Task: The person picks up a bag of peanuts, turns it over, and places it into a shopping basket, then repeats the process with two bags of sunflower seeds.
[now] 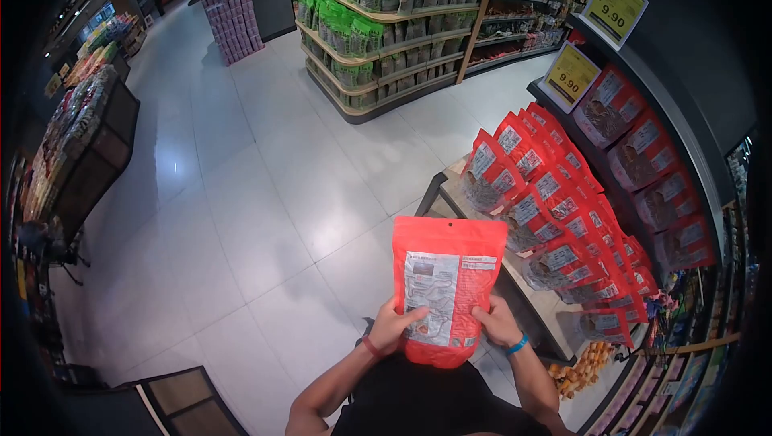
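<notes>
Standing well left of the display stand point(551, 319), a loaded goods bin point(76, 139) seems too distant to interfere. The left hand point(392, 327), much closer to the stand but also left of it, grips one side of a red pouch point(434, 291), thumb pressed on the printed label and the other fingers mostly hidden. Should that thumb slip on the packaging, the pouch could tip toward that side. The pouch itself is held in front of the stand's left edge, as the camera sees it. The right hand point(498, 323), beside that edge, clasps the opposite side, thumb in front; its other fingers are tucked out of sight, so I cannot tell how well they support the bottom. If both grips loosened, the pouch would probably drop to the floor point(334, 275) left of the stand. On the stand, more red pouches point(555, 195) lean in crowded rows; an elbow or a careless bump might send several sliding.
</notes>
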The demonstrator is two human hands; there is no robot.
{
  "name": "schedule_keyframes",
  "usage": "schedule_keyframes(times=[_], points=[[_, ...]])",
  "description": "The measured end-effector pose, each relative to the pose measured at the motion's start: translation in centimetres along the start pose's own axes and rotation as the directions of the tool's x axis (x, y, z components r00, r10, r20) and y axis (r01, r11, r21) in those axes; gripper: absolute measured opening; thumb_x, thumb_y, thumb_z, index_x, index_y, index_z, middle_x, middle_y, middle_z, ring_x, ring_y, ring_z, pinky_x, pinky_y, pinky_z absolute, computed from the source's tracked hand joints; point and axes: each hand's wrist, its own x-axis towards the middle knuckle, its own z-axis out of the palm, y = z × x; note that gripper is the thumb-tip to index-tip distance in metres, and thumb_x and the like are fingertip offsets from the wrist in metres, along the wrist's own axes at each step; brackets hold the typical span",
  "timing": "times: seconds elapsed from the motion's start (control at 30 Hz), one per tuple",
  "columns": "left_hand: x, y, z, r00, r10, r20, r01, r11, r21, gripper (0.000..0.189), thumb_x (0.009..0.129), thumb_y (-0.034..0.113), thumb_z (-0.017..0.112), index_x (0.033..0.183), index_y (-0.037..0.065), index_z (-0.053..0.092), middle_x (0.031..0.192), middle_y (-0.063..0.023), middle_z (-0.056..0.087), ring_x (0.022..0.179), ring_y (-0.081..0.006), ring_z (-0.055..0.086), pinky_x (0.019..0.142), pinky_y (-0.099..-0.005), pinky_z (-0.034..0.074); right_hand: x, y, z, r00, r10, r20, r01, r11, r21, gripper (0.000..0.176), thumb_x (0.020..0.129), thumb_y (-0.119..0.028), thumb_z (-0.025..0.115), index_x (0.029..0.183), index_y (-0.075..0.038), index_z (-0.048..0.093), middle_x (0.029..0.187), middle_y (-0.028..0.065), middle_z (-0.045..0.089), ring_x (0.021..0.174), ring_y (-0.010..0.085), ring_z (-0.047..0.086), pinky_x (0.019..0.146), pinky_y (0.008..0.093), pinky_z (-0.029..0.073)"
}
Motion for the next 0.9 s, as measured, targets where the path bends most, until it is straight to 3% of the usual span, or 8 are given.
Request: schedule_keyframes(times=[0.13,0.27,0.37,0.43,0.5,0.57,0.67,0.9], points=[[-0.1,-0.3,0.7,0.996,0.093,-0.018,-0.091,0.992,0.087,0.045,0.09,0.006,0.066,0.13,-0.003,0.048,0.122,-0.0106,0.061,0.11,-0.018,0.059,0.096,-0.0347,0.048,-1.3,-1.8,1.5,0.999,0.046,0.03,-0.042,0.991,-0.124,0.041,0.092,-0.019,0.068,0.126,0.001,0.057,0.119,0.0069,0.064,0.106,0.0125,0.058,0.093,0.0309,0.047],[-0.6,-0.4,2.4,0.993,0.12,-0.002,-0.119,0.983,0.142,0.045,0.09,0.005,0.066,0.13,-0.004,0.047,0.122,-0.0104,0.061,0.111,-0.0179,0.059,0.096,-0.0342,0.047,-2.9,0.5,0.2,1.0,-0.001,-0.026,-0.002,0.993,-0.119,0.042,0.091,-0.019,0.068,0.127,0.0,0.056,0.12,0.0068,0.064,0.106,0.0126,0.059,0.093,0.0313,0.047],[-1.5,-0.7,3.3,0.989,0.144,0.038,-0.148,0.966,0.213,0.048,0.089,0.003,0.065,0.132,-0.003,0.045,0.125,-0.0108,0.059,0.112,-0.0179,0.058,0.097,-0.0346,0.047,-4.7,1.2,0.1,0.995,-0.082,-0.05,0.083,0.997,0.005,0.043,0.091,-0.017,0.067,0.128,0.001,0.055,0.121,0.0083,0.064,0.107,0.0148,0.06,0.095,0.0324,0.047],[-2.4,-0.4,4.1,0.983,0.122,0.135,-0.151,0.962,0.229,0.052,0.089,0.002,0.065,0.135,-0.002,0.042,0.128,-0.0108,0.057,0.115,-0.018,0.057,0.099,-0.0352,0.047,-5.8,1.0,0.4,0.978,-0.178,-0.106,0.201,0.94,0.275,0.044,0.091,-0.016,0.068,0.128,0.003,0.054,0.122,0.0096,0.063,0.108,0.0171,0.06,0.095,0.0332,0.047],[-3.5,-0.5,4.8,0.979,0.103,0.178,-0.144,0.961,0.236,0.056,0.088,0.002,0.066,0.138,-0.002,0.04,0.13,-0.0108,0.056,0.118,-0.0184,0.055,0.101,-0.0357,0.046,-6.8,1.1,0.7,0.973,-0.184,-0.139,0.22,0.92,0.324,0.048,0.09,-0.02,0.069,0.128,0.004,0.053,0.124,0.0106,0.062,0.11,0.0192,0.06,0.097,0.0347,0.046],[-4.5,-1.1,5.1,0.963,0.042,0.265,-0.154,0.895,0.42,0.059,0.086,0.004,0.069,0.137,-0.002,0.04,0.13,-0.0109,0.056,0.12,-0.0194,0.054,0.102,-0.0358,0.044,-7.7,1.2,1.0,0.94,-0.251,-0.232,0.314,0.902,0.297,0.06,0.087,-0.03,0.073,0.13,0.004,0.051,0.126,0.011,0.061,0.112,0.0198,0.06,0.098,0.036,0.046],[-6.3,-2.3,5.1,0.977,0.001,0.211,-0.094,0.898,0.429,0.063,0.084,0.008,0.072,0.137,-0.002,0.04,0.131,-0.0116,0.056,0.12,-0.0202,0.054,0.103,-0.0363,0.043,-9.3,1.8,1.1,0.927,-0.31,-0.212,0.349,0.919,0.183,0.053,0.092,-0.033,0.067,0.127,0.005,0.054,0.123,0.0094,0.062,0.112,0.0174,0.058,0.099,0.0346,0.043],[-11.2,-5.7,4.4,0.992,-0.036,0.124,-0.02,0.905,0.424,0.066,0.084,0.013,0.073,0.139,-0.002,0.039,0.133,-0.0126,0.054,0.122,-0.0206,0.053,0.104,-0.0372,0.042,-13.0,5.4,2.0,0.946,-0.247,-0.209,0.287,0.94,0.185,0.047,0.095,-0.033,0.062,0.121,0.005,0.058,0.12,0.0088,0.063,0.108,0.0148,0.058,0.094,0.0314,0.045]])
